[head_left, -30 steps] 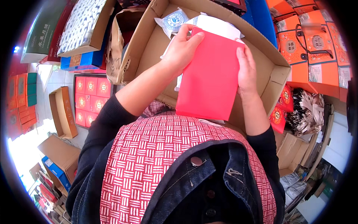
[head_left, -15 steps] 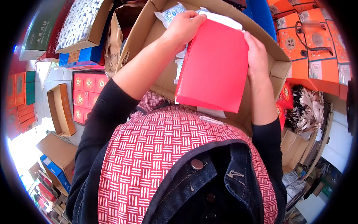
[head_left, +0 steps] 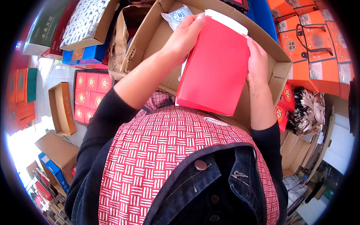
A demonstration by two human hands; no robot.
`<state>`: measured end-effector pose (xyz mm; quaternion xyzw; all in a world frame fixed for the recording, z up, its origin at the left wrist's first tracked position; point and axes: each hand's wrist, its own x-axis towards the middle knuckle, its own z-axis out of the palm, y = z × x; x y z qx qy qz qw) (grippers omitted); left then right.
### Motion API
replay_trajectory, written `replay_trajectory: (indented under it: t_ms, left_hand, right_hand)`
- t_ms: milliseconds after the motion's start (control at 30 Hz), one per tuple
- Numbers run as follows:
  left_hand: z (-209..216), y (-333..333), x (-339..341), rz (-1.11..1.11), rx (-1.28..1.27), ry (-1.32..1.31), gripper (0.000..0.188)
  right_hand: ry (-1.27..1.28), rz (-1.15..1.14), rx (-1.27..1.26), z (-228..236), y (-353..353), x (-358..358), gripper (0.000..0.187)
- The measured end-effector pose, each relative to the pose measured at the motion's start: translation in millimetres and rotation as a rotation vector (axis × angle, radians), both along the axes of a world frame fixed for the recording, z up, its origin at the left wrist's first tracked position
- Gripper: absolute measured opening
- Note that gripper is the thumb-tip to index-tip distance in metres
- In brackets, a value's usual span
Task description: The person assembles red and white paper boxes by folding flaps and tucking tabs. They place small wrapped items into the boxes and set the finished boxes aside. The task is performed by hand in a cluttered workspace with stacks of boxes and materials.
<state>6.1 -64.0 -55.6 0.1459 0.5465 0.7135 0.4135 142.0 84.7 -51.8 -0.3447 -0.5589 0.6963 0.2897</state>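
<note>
A flat red paperboard box (head_left: 217, 67) is held up between my two hands, with a white flap (head_left: 227, 20) standing out at its far end. My left hand (head_left: 185, 37) is closed on its far left edge, the thumb near the corner by the flap. On the opposite side, my right hand (head_left: 258, 60) grips the far right edge, fingers partly behind the box. Beneath the box lies a shallow brown cardboard tray (head_left: 279, 62). A white packet with blue print (head_left: 178, 17) rests in the tray beyond my left hand; the box hides much of the tray's inside.
Orange gift boxes (head_left: 322, 41) with a dark handle are stacked at the right. To the left stand a brown paper bag (head_left: 120, 48), a carton of white packets (head_left: 84, 22) and red patterned boxes (head_left: 88, 90). An open cardboard tray (head_left: 62, 108) lies farther left.
The red box has shifted and tilted slightly in my hands, covering packets that showed beside its left edge. My left hand has moved a little down along that edge. Both hands keep their hold.
</note>
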Motion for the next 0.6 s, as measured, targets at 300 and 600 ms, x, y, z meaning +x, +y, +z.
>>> replay_trajectory:
  t_ms: [300,600]
  left_hand:
    - [8.7,-118.3,54.2,-0.231,0.388,-0.065,0.057]
    - [4.3,-115.0,55.0,-0.065,0.244,0.175,0.049]
  right_hand:
    - [0.162,-0.232,-0.060,-3.3,-2.4,17.6,0.036]
    - [0.148,-0.198,-0.070,0.0,-16.1,10.8,0.037]
